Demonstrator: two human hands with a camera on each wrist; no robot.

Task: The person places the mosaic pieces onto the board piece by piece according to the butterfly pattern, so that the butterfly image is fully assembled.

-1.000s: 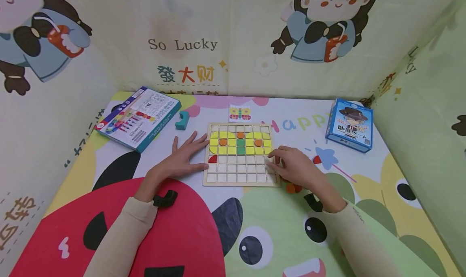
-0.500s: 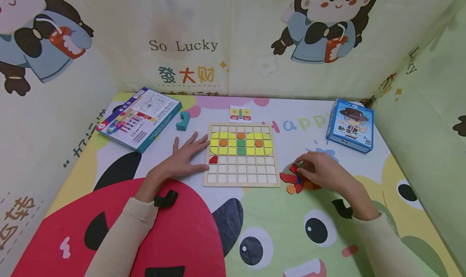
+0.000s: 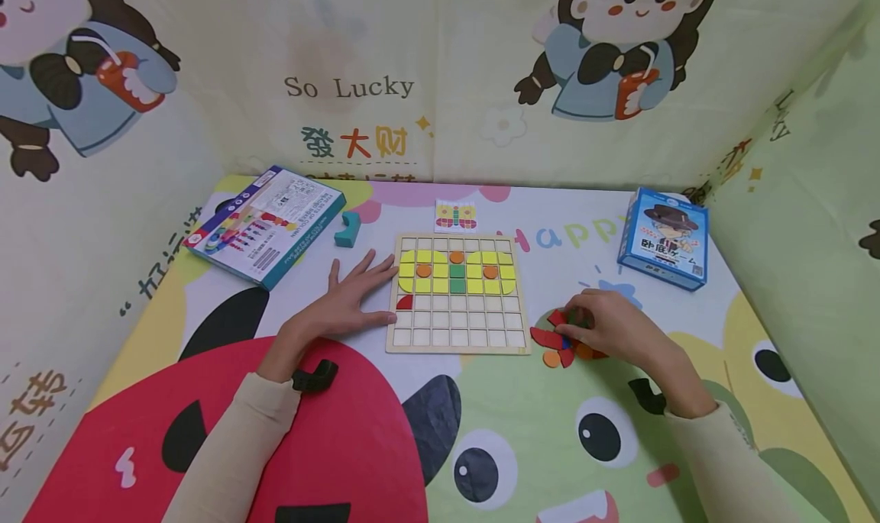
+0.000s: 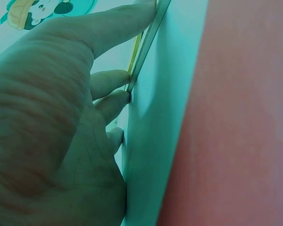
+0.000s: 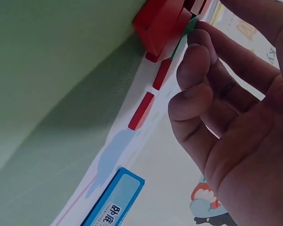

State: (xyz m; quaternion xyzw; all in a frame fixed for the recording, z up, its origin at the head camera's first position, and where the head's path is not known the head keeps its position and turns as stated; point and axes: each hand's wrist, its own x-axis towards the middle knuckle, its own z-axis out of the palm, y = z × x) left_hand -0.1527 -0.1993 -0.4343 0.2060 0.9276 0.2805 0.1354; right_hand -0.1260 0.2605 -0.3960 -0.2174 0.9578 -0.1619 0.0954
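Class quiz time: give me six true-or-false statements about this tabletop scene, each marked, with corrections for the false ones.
1. The left grip touches the left edge of the grid board. True.
2. The right grip is over the blue box. False: the right grip is at the loose pieces, to the right of the grid board.
3. Three orange discs are on the grid board. True.
4. The butterfly card lies on top of the grid board. False: the butterfly card lies just beyond the board's far edge.
5. The red piece on the grid board is in its leftmost column. True.
6. The blue box is left of the grid board. False: the blue box is on the right.
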